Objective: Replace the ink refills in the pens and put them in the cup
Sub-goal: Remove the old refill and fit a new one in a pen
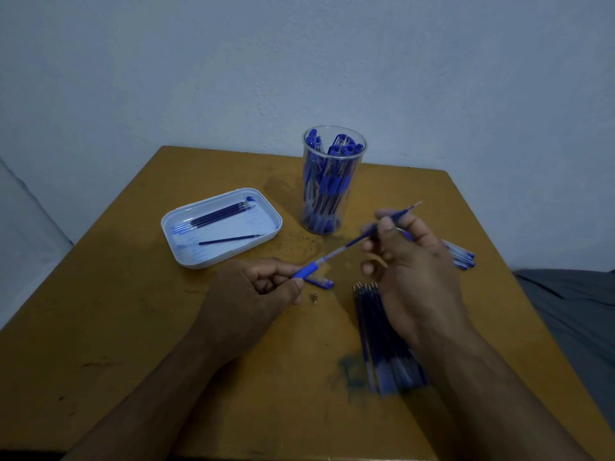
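A person's left hand (263, 287) grips a pen barrel (311, 268) while the right hand (409, 261) pinches a refill (379, 227) half inside it, above the surface (133, 327); the pen-filled cup (333, 181) stands near the far edge.

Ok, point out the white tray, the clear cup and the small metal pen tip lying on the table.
white tray (270, 217): head view, on its right rim.
clear cup (333, 189): head view, on its front wall.
metal pen tip (314, 298): head view, on its middle.
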`<move>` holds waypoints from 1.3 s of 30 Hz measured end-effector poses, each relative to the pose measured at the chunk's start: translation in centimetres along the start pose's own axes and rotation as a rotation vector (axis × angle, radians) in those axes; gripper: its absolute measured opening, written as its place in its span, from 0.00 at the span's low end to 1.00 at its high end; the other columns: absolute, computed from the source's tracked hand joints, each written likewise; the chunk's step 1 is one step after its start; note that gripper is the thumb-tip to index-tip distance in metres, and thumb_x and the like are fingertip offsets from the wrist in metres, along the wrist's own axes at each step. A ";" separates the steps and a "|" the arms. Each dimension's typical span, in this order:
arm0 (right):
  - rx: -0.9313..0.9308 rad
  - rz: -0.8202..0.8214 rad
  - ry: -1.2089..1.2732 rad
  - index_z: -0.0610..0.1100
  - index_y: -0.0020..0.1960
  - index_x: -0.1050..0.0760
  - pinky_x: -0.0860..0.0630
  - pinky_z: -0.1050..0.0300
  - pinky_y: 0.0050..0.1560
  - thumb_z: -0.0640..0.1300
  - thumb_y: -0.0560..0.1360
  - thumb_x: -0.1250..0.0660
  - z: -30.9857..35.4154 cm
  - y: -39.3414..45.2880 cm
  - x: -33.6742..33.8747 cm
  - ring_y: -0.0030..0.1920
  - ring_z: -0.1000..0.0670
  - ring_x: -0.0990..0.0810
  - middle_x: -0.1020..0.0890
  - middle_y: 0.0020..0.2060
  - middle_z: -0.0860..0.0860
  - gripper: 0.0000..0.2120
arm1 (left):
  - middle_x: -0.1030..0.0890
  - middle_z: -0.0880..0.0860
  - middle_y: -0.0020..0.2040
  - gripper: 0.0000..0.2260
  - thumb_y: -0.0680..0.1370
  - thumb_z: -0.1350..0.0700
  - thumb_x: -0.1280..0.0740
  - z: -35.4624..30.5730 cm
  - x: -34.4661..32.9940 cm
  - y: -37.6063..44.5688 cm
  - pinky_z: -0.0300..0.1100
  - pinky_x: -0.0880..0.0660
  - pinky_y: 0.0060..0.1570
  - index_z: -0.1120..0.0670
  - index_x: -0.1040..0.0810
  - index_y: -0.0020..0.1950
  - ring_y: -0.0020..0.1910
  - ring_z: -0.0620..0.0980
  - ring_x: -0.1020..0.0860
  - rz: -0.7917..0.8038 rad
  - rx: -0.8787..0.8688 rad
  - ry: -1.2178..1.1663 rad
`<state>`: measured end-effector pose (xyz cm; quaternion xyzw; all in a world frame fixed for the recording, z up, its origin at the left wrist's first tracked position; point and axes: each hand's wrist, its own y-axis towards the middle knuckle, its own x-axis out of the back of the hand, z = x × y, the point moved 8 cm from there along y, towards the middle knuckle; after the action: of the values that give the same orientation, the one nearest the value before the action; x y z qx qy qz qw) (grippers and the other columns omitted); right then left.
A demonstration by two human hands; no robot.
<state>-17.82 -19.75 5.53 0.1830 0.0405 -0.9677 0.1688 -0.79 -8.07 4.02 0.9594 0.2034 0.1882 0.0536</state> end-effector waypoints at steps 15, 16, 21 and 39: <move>-0.053 0.136 -1.258 0.51 0.49 0.17 0.28 0.64 0.36 0.48 0.76 0.26 2.2 -0.9 3.4 0.39 0.59 0.19 0.16 0.38 0.55 0.03 | 0.15 0.46 0.37 0.09 0.78 0.59 0.29 0.2 -0.2 0.0 0.29 0.29 0.30 0.47 0.17 0.54 0.27 0.38 0.23 0.004 0.003 0.042; -0.054 0.121 -1.292 0.51 0.47 0.18 0.29 0.64 0.35 0.49 0.75 0.25 2.2 -0.9 3.6 0.39 0.59 0.19 0.16 0.38 0.55 0.03 | 0.15 0.47 0.37 0.09 0.78 0.59 0.29 0.2 -0.2 0.0 0.29 0.29 0.30 0.47 0.16 0.54 0.27 0.38 0.23 0.004 -0.002 0.043; -0.049 0.134 -1.390 0.56 0.44 0.18 0.31 0.68 0.33 0.47 0.77 0.28 2.0 -1.4 3.9 0.39 0.60 0.21 0.18 0.38 0.59 0.05 | 0.15 0.47 0.36 0.09 0.78 0.59 0.29 0.0 -0.2 0.0 0.28 0.29 0.30 0.46 0.17 0.53 0.27 0.39 0.23 0.010 -0.006 0.051; -0.068 0.218 -1.567 0.49 0.54 0.15 0.30 0.68 0.32 0.46 0.79 0.30 0.9 -1.4 3.2 0.42 0.56 0.20 0.16 0.46 0.53 0.07 | 0.15 0.47 0.37 0.09 0.78 0.59 0.29 0.0 -0.4 0.0 0.28 0.30 0.30 0.46 0.17 0.53 0.27 0.38 0.23 0.017 -0.008 0.054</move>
<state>-21.42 -19.53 5.26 -0.5541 -0.0786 -0.7910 0.2473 -1.15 -8.18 3.92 0.9554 0.1960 0.2151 0.0502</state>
